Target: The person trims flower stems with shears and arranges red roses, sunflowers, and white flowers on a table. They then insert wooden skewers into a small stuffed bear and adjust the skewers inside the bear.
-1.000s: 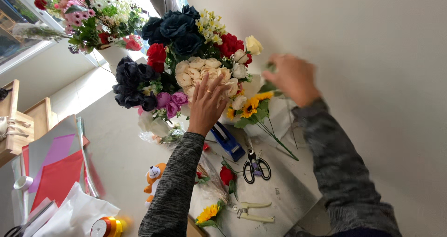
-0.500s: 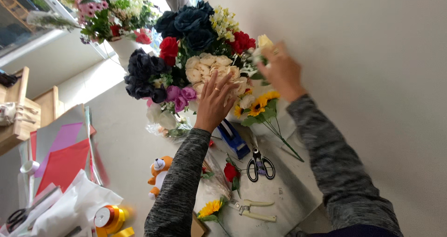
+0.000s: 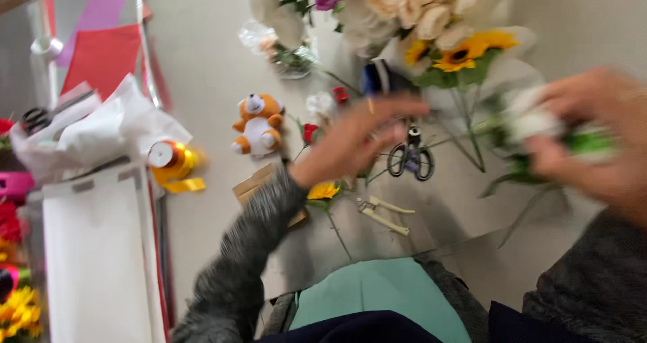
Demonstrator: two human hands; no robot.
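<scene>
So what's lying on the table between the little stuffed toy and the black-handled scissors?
In the head view, between the stuffed toy and the scissors lie a small red flower and, above it, a white one. The left hand hovers over that stretch too.

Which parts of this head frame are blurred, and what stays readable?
Head view: both hands smear with motion, the right hand worst, its white-and-green flower barely legible; left hand softer-edged; scissors and toy bear read clearly; lighting flat, no glare.

No packages, labels, signs or screens can be made out.
</scene>
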